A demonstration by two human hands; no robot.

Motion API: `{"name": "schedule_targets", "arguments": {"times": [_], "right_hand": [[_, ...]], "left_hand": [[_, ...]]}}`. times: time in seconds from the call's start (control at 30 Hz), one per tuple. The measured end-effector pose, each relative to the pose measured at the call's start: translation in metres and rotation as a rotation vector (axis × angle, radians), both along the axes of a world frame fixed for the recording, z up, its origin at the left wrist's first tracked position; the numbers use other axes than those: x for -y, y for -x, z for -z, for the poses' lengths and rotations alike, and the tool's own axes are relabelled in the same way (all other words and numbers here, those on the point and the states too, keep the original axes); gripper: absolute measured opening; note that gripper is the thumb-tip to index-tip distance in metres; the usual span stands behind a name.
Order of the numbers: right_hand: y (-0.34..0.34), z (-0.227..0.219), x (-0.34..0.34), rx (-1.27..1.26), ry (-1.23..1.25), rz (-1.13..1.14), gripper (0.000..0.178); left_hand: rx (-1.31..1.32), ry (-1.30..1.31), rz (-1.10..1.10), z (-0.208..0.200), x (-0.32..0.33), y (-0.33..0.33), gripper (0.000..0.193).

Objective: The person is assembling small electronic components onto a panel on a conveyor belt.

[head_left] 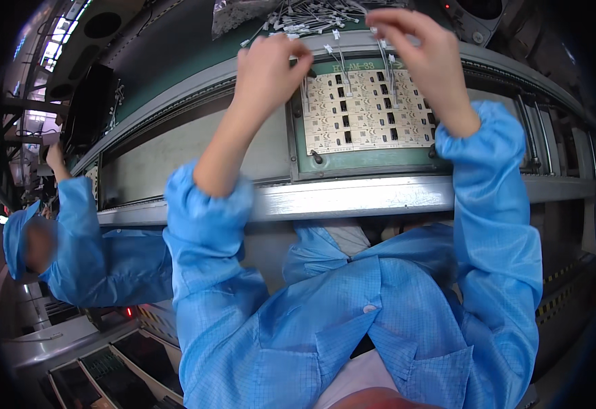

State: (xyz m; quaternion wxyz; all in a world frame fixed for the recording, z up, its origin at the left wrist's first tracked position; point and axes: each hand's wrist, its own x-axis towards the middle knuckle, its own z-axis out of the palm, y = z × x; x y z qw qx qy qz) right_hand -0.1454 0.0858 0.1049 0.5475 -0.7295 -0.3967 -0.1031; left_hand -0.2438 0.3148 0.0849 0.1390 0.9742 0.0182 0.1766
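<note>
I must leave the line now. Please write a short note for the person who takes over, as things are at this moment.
Left hand: closed on thin white-tipped wire leads at the panel's upper left corner.
Right hand: pinching more leads above the panel's upper right.
The beige circuit board panel with black sockets sits in a grey-green carrier frame on the conveyor; the loose lead pile lies behind it.
Done: a few leads stand in the top rows.
Left: most sockets look empty.

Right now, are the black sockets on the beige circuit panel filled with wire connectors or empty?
Mostly empty: the beige circuit panel shows bare black sockets; thin white wires reach only its upper edge.
</note>
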Motion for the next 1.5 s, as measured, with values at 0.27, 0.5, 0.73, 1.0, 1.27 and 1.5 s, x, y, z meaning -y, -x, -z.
{"name": "schedule_targets", "arguments": {"times": [0.27,0.5,0.73,1.0,1.27,1.5], "right_hand": [[0.019,0.031,0.01,0.26,0.227,0.079,0.011],[0.032,0.041,0.002,0.178,0.34,-0.132,0.01],[0.036,0.041,0.002,0.056,0.538,-0.211,0.011],[0.037,0.039,0.003,0.045,0.545,-0.162,0.011],[0.038,0.041,0.001,0.274,0.535,-0.121,0.01],[0.032,0.04,0.003,-0.12,0.514,-0.188,0.013]], "left_hand": [[0.022,-0.343,-0.156,0.024,0.002,-0.089,0.018],[0.334,-0.566,-0.018,0.028,0.006,-0.081,0.012],[0.343,-0.36,0.051,0.032,-0.008,-0.092,0.011],[0.464,0.538,0.008,0.014,-0.012,-0.09,0.013],[0.399,1.35,0.036,0.019,-0.072,-0.097,0.032],[0.458,1.569,0.243,0.0,-0.08,-0.06,0.027]]}}
